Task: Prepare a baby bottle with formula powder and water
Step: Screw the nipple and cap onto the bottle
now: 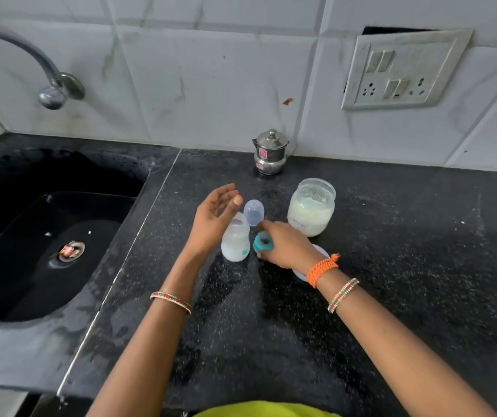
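Note:
A small clear baby bottle (235, 240) with whitish liquid stands uncapped on the black counter (406, 266). My left hand (215, 215) hovers just left of its top, fingers relaxed and holding nothing. My right hand (286, 246) grips the teal nipple ring (262, 242) on the counter right beside the bottle. A clear dome cap (254, 212) stands behind them. A glass jar of white formula powder (311, 206) stands open to the right. A white lid (301, 273) lies partly hidden under my right wrist.
A small steel lidded pot (270, 153) stands at the tiled wall. A black sink (45, 230) with a tap (51, 94) above it fills the left side. A switch and socket panel (403, 70) is on the wall at right.

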A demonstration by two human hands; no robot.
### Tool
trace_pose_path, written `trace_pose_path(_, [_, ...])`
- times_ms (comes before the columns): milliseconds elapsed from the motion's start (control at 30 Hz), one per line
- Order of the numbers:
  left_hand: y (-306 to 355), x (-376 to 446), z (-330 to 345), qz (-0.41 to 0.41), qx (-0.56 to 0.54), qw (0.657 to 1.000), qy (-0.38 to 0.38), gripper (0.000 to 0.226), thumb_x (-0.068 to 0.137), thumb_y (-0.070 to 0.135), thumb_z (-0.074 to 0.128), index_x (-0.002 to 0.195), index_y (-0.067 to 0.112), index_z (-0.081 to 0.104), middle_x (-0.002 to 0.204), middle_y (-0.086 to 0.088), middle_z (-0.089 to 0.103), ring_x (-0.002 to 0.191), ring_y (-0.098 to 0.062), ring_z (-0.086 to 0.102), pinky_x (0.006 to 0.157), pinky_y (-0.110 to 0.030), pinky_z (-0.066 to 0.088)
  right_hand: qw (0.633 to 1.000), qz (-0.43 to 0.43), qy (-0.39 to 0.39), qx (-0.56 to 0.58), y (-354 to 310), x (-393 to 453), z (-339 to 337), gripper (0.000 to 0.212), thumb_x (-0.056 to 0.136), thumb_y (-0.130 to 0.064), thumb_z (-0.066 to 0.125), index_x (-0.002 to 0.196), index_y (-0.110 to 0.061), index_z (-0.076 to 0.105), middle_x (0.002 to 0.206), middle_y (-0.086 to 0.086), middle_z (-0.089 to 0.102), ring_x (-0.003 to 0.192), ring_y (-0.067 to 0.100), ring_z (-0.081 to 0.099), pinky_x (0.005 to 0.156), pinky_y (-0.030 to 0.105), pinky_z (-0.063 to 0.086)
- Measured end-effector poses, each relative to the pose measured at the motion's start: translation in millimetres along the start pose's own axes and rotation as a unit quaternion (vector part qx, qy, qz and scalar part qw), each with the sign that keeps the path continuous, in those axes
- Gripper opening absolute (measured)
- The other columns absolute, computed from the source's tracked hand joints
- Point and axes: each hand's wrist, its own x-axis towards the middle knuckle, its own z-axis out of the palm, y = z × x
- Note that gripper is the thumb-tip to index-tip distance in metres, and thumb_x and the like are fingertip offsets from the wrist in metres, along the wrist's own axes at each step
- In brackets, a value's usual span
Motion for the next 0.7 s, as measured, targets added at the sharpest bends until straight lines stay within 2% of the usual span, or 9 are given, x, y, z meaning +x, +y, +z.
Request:
trace_pose_path(100, [-25.6,-16.7,-0.6,-0.020,0.065,0.997,-0.031,0.084,0.068,0.052,0.071,0.139,0.023,0.037,0.143,0.000,0.046,0.125,-0.012,0.049,0.102,-0.030,0.043,0.996,0.026,0.063,0.053,0.9,-0.9,5.0,0.041,0.081,-0.024,0.068,0.118,-0.016,0.053,0.111,0.008,0.063,0.104,0.029,0.060,0.081,0.040,0.051])
trace_pose_path(200, [-42.2,-29.1,-3.1,-0.024,0.095,0.995,-0.023,0.100,0.056,0.056,0.076,0.141,0.026,0.032,0.143,0.002,0.044,0.127,-0.015,0.047,0.106,-0.036,0.041,0.977,0.042,0.141,0.153,-8.3,-4.7,-16.1,0.041,0.079,-0.023,0.069,0.111,-0.013,0.046,0.101,0.008,0.061,0.089,0.029,0.060,0.071,0.036,0.047])
trace_pose_path(267, [-45.7,-29.3,-5.7,-0.007,0.101,0.995,-0.013,0.094,0.057,0.053,0.078,0.137,0.023,0.038,0.138,0.002,0.050,0.124,-0.015,0.050,0.105,-0.038,0.043,0.964,0.017,0.185,0.188,-20.0,-7.8,-38.7,0.045,0.078,-0.021,0.070,0.115,-0.011,0.046,0.102,0.006,0.058,0.087,0.024,0.057,0.070,0.031,0.042])
trace_pose_path(333, [-48.0,-26.5,-6.9,0.011,0.100,0.995,-0.005,0.079,0.060,0.050,0.079,0.127,0.019,0.049,0.127,0.001,0.059,0.117,-0.014,0.056,0.103,-0.040,0.045,0.958,-0.017,0.195,0.207,-35.6,-12.2,-57.1,0.045,0.076,-0.021,0.072,0.116,-0.011,0.052,0.104,0.004,0.059,0.090,0.019,0.058,0.074,0.030,0.046])
trace_pose_path(467, [-51.7,-27.0,-2.6,0.009,0.042,0.999,0.012,0.065,0.061,0.042,0.081,0.115,0.014,0.057,0.111,-0.004,0.068,0.104,-0.017,0.064,0.095,-0.037,0.050,0.972,-0.043,0.142,0.180,-61.7,-9.5,-55.4,0.040,0.071,-0.018,0.075,0.109,-0.012,0.063,0.100,0.002,0.065,0.089,0.015,0.060,0.078,0.027,0.051])
trace_pose_path(567, [-55.7,-28.5,-0.6,0.006,0.005,1.000,0.024,0.065,0.063,0.033,0.082,0.118,0.010,0.057,0.112,-0.008,0.068,0.106,-0.019,0.065,0.094,-0.037,0.051,0.983,-0.038,0.113,0.142,-69.3,-0.3,-46.2,0.039,0.070,-0.014,0.074,0.108,-0.011,0.066,0.106,0.008,0.066,0.100,0.020,0.061,0.083,0.032,0.053])
trace_pose_path(700, [-57.5,-27.1,0.2,0.007,-0.010,0.999,0.033,0.064,0.063,0.030,0.083,0.119,0.011,0.058,0.113,-0.009,0.069,0.107,-0.022,0.065,0.096,-0.042,0.051,0.990,-0.022,0.098,0.094,-72.3,6.5,-49.6,0.036,0.069,-0.018,0.076,0.101,-0.005,0.067,0.102,0.012,0.066,0.090,0.024,0.064,0.068,0.030,0.050])
